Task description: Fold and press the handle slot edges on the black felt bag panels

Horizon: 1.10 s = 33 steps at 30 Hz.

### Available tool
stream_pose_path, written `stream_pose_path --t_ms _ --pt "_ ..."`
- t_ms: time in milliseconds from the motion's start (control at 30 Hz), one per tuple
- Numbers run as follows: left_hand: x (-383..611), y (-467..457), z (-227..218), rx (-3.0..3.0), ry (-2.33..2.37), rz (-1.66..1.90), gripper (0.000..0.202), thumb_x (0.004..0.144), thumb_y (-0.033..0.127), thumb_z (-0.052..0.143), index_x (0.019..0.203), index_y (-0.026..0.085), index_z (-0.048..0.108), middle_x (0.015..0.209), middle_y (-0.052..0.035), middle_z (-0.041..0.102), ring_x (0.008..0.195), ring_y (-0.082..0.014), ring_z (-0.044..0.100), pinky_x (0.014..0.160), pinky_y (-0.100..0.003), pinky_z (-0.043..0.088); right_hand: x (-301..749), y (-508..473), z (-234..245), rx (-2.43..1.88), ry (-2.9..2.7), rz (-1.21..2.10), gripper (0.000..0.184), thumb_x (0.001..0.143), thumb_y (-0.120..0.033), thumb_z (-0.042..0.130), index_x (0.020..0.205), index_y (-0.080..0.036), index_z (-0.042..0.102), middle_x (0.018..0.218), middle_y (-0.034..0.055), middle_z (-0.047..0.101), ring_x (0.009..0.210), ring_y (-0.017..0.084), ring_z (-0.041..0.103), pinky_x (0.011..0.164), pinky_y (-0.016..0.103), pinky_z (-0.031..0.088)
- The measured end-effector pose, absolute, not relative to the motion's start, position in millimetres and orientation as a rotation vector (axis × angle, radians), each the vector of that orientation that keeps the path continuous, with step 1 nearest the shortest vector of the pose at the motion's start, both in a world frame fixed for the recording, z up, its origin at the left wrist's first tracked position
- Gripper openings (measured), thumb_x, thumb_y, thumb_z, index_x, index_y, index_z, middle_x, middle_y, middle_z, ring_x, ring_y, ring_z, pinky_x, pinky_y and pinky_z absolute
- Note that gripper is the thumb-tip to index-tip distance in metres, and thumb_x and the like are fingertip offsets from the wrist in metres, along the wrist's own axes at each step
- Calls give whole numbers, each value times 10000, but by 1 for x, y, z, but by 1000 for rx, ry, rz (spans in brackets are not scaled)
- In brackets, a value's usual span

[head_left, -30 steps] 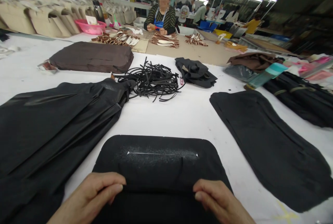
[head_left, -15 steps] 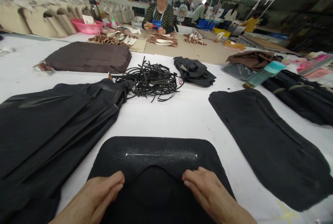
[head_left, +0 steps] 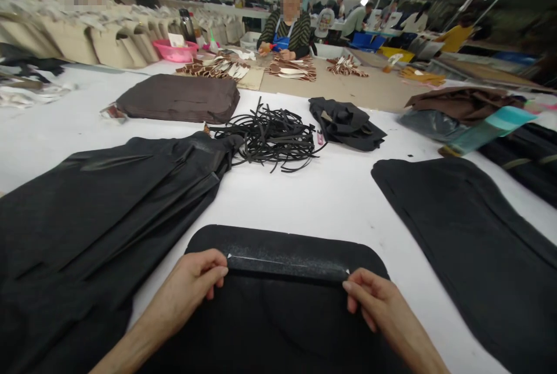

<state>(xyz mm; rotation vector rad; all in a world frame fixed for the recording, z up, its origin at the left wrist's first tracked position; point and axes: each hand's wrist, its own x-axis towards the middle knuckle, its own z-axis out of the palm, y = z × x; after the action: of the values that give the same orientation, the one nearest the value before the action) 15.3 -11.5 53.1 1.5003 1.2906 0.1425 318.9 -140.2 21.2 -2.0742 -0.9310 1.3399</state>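
Grip: upper black layer [head_left: 282, 322] was pinched by left hand [head_left: 198, 272] and right hand [head_left: 376, 296].
Black panel [head_left: 282, 238]: was partly overlain, its white line [head_left: 265, 260] left bare.
Change: layer's edge had been drawn up the panel, near the line — almost aligned, it was judged.
Beyond panel: black strips [head_left: 278, 141] were heaped.

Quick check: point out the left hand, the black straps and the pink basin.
Left hand [head_left: 195, 273], head view: back of the hand.
Black straps [head_left: 281, 141], head view: middle of the tangled pile.
Pink basin [head_left: 174, 54], head view: its outer wall.
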Motion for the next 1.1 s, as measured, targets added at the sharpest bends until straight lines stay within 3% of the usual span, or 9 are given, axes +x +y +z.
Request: stream_pose_path --t_ms 200,400,767,1100 --pt "14 -5 42 1476 1369 226 221 737 387 480 636 190 483 477 59 477 382 -110 412 392 -213 279 326 -139 16 -2135 -981 1253 372 785 -530 410 643 -193 477 526 -23 513 404 87 385 434 239 273" --pt "14 -5 38 1651 1405 175 227 819 330 383 652 205 472 523 56 496 419 -123 467 430 -223 308 323 -140 10 -2248 -1038 1149 332 822 -513 353 760 -214 482 630 -15 587 434 113 471 449 252 328" --pt "15 -6 33 1848 1543 35 173 791 205 495 619 190 507 515 39 495 529 -143 469 508 -243 256 331 -149 -4 -2390 -1113 1134 365 826 -514 357 629 -218 440 528 -25 524 432 122 475 443 241 329" --pt "18 -5 35 1890 1540 31 176 753 93 466 608 189 494 523 47 483 540 -129 459 522 -239 252 341 -153 -9 -2336 -1155 1179 387 830 -541 339 654 -223 472 535 -14 523 471 134 486 461 238 355"
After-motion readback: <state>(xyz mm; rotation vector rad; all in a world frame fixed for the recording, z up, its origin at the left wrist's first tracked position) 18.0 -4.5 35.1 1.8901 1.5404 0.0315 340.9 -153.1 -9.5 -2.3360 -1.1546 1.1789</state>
